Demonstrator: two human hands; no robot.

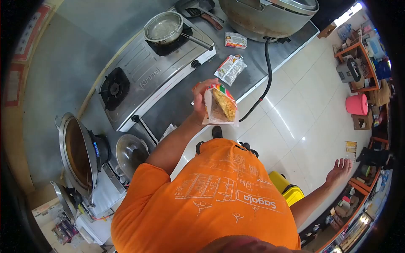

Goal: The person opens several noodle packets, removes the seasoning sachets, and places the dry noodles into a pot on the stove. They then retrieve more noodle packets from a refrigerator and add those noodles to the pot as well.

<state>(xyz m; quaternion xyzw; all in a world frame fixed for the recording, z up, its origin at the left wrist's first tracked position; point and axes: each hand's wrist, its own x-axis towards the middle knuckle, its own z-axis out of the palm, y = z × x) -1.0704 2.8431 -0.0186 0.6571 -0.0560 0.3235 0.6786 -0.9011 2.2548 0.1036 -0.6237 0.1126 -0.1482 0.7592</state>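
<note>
My left hand (pixel 200 98) holds an opened instant noodle packet (pixel 221 106) upright in front of my chest, with the dry noodle block showing inside. It hovers over the front edge of the steel counter (pixel 177 107), just below the two-burner gas stove (pixel 143 76). A small steel saucepan (pixel 163 27) sits on the stove's far burner. My right hand (pixel 340 168) is stretched out to the side over the tiled floor, fingers spread, holding nothing.
A torn clear wrapper (pixel 230 68) and a small sachet (pixel 236 40) lie on the counter. A large metal pot (pixel 270 17) stands behind them, with a black hose (pixel 267 71) hanging down. A wok (pixel 78 154) and a lid (pixel 130 152) are at left. A yellow bin (pixel 287 189) stands by my legs.
</note>
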